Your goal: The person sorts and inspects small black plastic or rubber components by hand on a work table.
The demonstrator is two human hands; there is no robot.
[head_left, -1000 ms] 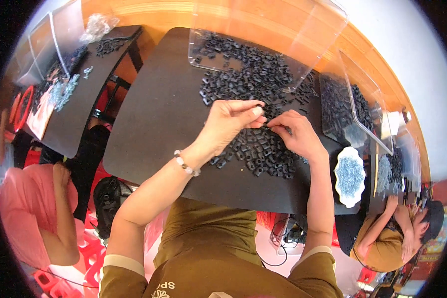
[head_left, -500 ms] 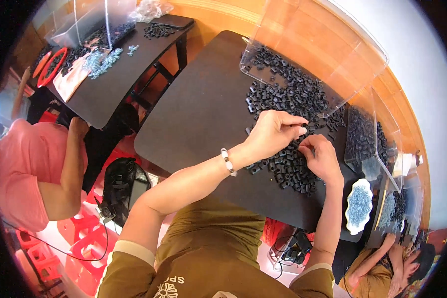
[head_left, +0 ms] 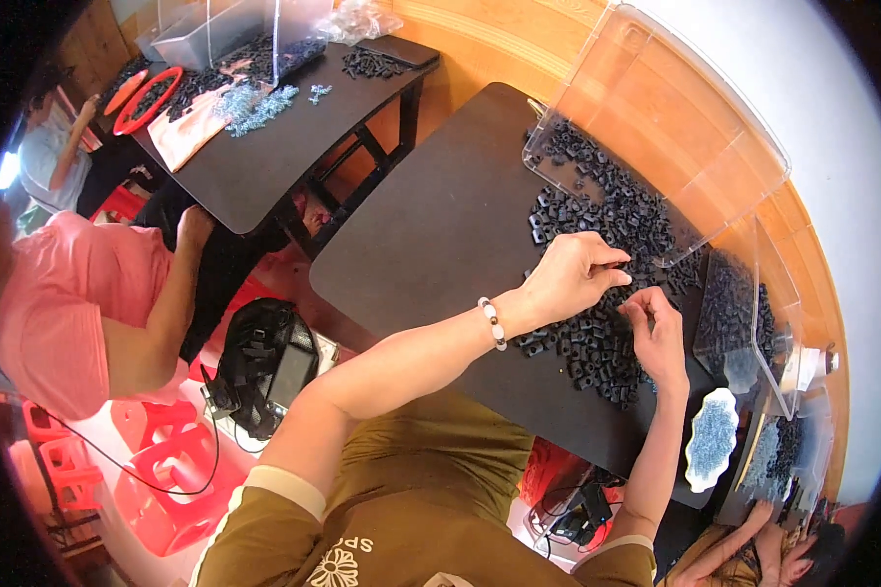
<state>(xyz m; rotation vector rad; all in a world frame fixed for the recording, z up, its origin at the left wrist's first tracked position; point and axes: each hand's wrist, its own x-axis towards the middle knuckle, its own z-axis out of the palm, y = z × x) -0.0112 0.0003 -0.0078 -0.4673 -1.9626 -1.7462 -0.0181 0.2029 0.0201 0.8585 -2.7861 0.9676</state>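
Black pieces (head_left: pixel 597 357) lie heaped from the dark table's (head_left: pixel 421 205) far edge toward its near edge. Above them, I see the left hand (head_left: pixel 570 279), thumb and forefinger a sliver apart, and the right hand (head_left: pixel 662 338), fingertips nearly meeting; whether either grips 1, I can't tell. White scalloped dish (head_left: pixel 697 481) near the right edge.

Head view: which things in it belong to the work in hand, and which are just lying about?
Work in hand, apparently:
left hand and right hand, at the pile
pile of small black plastic pieces
clear plastic bin at its far end, probably

Seemingly just lying about:
black mesh bag
red plastic stools
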